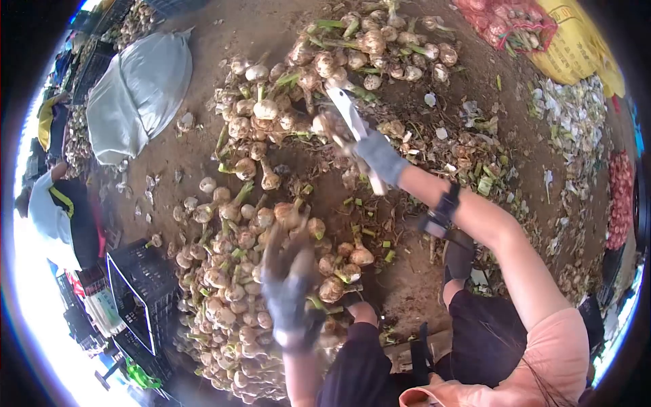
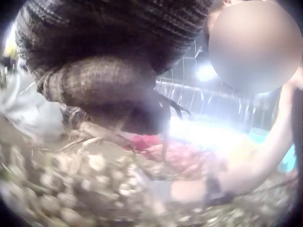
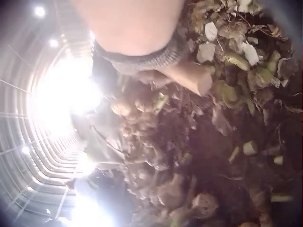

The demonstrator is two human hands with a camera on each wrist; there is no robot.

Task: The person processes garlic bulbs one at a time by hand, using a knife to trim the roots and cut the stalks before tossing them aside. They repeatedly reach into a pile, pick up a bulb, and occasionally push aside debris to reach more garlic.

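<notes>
In the head view my right hand (image 1: 381, 157), in a grey glove, grips a knife (image 1: 347, 112) with a broad pale blade pointing up and left over the garlic. The butt of its wooden handle (image 3: 194, 79) sticks out below the glove in the right wrist view. My left hand (image 1: 291, 292), also gloved and blurred, is over the near garlic heap (image 1: 227, 298) with its fingers spread. Close up in the left wrist view, dirty ribbed glove fingers (image 2: 99, 80) fill the top, with thin dry strands beside them. Garlic bulbs (image 1: 266, 108) with stalks lie past both hands.
Cut green stalk pieces (image 1: 389, 256) and peelings litter the soil between my feet. Black crates (image 1: 135, 292) stand at left, near a white covered pile (image 1: 142, 95). Another person (image 1: 57, 210) is at far left. Red net sacks (image 1: 508, 24) and a yellow sack (image 1: 573, 44) lie upper right.
</notes>
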